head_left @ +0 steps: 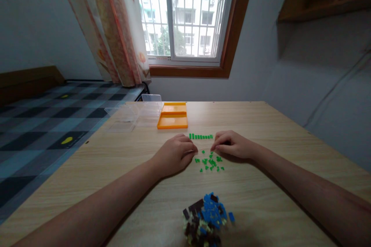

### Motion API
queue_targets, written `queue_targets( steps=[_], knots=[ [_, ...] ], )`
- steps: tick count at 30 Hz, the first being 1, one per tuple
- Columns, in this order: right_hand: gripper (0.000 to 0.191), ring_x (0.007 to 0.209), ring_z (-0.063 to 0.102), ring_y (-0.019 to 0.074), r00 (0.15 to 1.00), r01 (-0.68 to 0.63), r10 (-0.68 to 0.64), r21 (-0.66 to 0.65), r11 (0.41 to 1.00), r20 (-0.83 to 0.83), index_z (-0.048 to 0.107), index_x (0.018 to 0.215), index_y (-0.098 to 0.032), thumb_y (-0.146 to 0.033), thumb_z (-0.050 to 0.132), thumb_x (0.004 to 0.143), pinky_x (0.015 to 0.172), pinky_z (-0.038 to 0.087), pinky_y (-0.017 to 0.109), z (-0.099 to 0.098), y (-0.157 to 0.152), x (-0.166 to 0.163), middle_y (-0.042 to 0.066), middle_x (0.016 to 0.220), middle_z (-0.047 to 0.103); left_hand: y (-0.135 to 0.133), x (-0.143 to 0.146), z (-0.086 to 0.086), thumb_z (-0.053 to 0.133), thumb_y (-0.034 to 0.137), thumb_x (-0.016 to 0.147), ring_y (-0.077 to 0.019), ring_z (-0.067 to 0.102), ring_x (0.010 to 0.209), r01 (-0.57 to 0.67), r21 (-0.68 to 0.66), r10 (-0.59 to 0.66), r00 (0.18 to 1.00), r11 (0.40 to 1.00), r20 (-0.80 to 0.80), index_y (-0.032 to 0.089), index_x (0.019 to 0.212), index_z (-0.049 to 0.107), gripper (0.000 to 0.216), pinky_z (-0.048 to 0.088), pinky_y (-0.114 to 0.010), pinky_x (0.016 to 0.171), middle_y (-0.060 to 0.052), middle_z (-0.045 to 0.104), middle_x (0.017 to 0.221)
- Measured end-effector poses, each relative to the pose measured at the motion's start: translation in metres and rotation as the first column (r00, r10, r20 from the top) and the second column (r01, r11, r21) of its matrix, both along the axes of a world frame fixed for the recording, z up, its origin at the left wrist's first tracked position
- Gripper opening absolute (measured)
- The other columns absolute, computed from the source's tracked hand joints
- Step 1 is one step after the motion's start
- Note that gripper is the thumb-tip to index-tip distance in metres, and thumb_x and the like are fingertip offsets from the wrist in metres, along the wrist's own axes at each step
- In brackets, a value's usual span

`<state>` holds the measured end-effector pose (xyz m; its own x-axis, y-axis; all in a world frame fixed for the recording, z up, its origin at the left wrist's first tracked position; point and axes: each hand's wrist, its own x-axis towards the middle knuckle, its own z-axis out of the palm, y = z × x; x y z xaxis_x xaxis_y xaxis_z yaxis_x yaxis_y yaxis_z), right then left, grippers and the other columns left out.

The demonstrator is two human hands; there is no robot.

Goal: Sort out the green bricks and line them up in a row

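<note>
Small green building bricks (212, 162) lie scattered on the light wooden table, and a row of green bricks (199, 136) is lined up just beyond them. My left hand (177, 153) rests at the left of the loose bricks, its fingers curled together by the row's left end. Across from it, my right hand (233, 144) has its fingertips pinched at the tabletop, close to the row's right end. Whatever either set of fingers holds is hidden or too small to name.
A heap of blue, dark brown and cream bricks (213, 210) lies near me. Farther back are an orange two-part tray (173, 126) and clear plastic boxes (120, 119). Beyond the table's left edge is a bed with a checked cover (72, 104).
</note>
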<state>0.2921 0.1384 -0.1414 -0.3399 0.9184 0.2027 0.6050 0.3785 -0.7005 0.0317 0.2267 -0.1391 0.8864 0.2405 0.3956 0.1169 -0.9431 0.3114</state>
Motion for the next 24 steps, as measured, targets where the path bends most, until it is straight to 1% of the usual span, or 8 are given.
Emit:
queue_targets(
  steps=[2,4,7,11,14,18,21,24],
  knots=[
    [0.024,0.071,0.058,0.0135,1.0,-0.009,0.009,-0.007,1.0,-0.001,0.081,0.093,-0.016,-0.026,0.059,0.09,0.066,0.043,0.027,-0.0006,0.0006,0.0024,0.006,0.08,0.063,-0.0015,-0.0004,0.001,0.055,0.016,0.094,-0.0203,0.056,0.088,0.031,0.041,-0.03,0.999,0.999,-0.022,0.023,0.104,0.075,0.023,0.046,-0.034,0.082,-0.005,0.065,0.094],
    [0.024,0.071,0.057,0.0135,1.0,-0.008,0.008,-0.012,1.0,0.007,0.081,0.093,-0.016,-0.027,0.059,0.09,0.066,0.043,0.027,-0.001,0.0009,0.0037,0.006,0.08,0.064,-0.0022,-0.0005,0.0011,0.053,0.016,0.094,-0.0206,0.055,0.09,0.032,0.075,-0.028,0.998,0.997,-0.053,0.028,0.112,0.074,0.03,0.046,-0.034,0.082,-0.006,0.061,0.098],
    [0.023,0.072,0.059,0.0137,1.0,-0.004,0.004,-0.024,1.0,-0.005,0.081,0.088,-0.016,-0.028,0.061,0.089,0.068,0.044,0.027,-0.0001,0.0007,0.0043,0.006,0.081,0.065,-0.002,-0.0003,0.0003,0.051,0.015,0.095,-0.0213,0.054,0.095,0.022,0.104,-0.013,0.996,0.994,-0.087,0.032,0.117,0.072,0.035,0.046,-0.036,0.085,-0.006,0.058,0.105],
    [0.023,0.074,0.06,0.014,1.0,-0.016,0.015,-0.056,0.998,-0.022,0.08,0.086,-0.014,-0.026,0.061,0.088,0.069,0.045,0.027,0.0027,-0.0008,0.0032,0.007,0.082,0.066,-0.0017,0.0,-0.0006,0.049,0.016,0.097,-0.0223,0.054,0.098,-0.002,0.117,0.013,0.995,0.993,-0.099,0.031,0.118,0.072,0.035,0.046,-0.038,0.089,-0.007,0.056,0.107],
    [0.022,0.073,0.059,0.0139,1.0,-0.023,0.023,-0.064,0.998,0.0,0.081,0.088,-0.015,-0.025,0.061,0.088,0.068,0.044,0.027,0.0037,-0.002,0.0005,0.007,0.083,0.066,-0.0018,0.0004,-0.0006,0.048,0.017,0.097,-0.023,0.054,0.098,-0.022,0.101,0.031,0.996,0.995,-0.084,0.028,0.118,0.072,0.033,0.047,-0.039,0.089,-0.009,0.056,0.105],
    [0.021,0.071,0.057,0.0126,0.999,-0.035,0.037,-0.062,0.997,0.023,0.08,0.09,-0.017,-0.026,0.062,0.088,0.065,0.043,0.026,0.0028,-0.0027,-0.0019,0.005,0.083,0.065,-0.002,0.0006,-0.0002,0.048,0.016,0.096,-0.0226,0.054,0.097,-0.018,0.076,0.023,0.998,0.997,-0.063,0.025,0.117,0.072,0.033,0.048,-0.038,0.089,-0.009,0.057,0.103],
    [0.021,0.072,0.058,0.0129,0.998,-0.063,0.06,-0.076,0.995,-0.032,0.08,0.089,-0.016,-0.026,0.063,0.088,0.066,0.043,0.026,0.0024,-0.0027,-0.0005,0.006,0.082,0.064,-0.0023,0.0001,0.0002,0.049,0.016,0.096,-0.0221,0.054,0.096,-0.016,0.064,0.019,0.999,0.998,-0.049,0.023,0.113,0.073,0.031,0.048,-0.037,0.087,-0.008,0.058,0.101],
    [0.02,0.073,0.058,0.0129,0.994,-0.086,0.079,-0.091,0.992,-0.076,0.081,0.087,-0.016,-0.026,0.063,0.088,0.067,0.044,0.026,0.0027,-0.003,0.0005,0.005,0.082,0.063,-0.0026,-0.0007,0.0006,0.052,0.016,0.095,-0.0214,0.054,0.094,0.014,0.066,-0.011,0.999,0.998,-0.05,0.024,0.107,0.075,0.027,0.047,-0.036,0.086,-0.007,0.057,0.1]
  ],
)
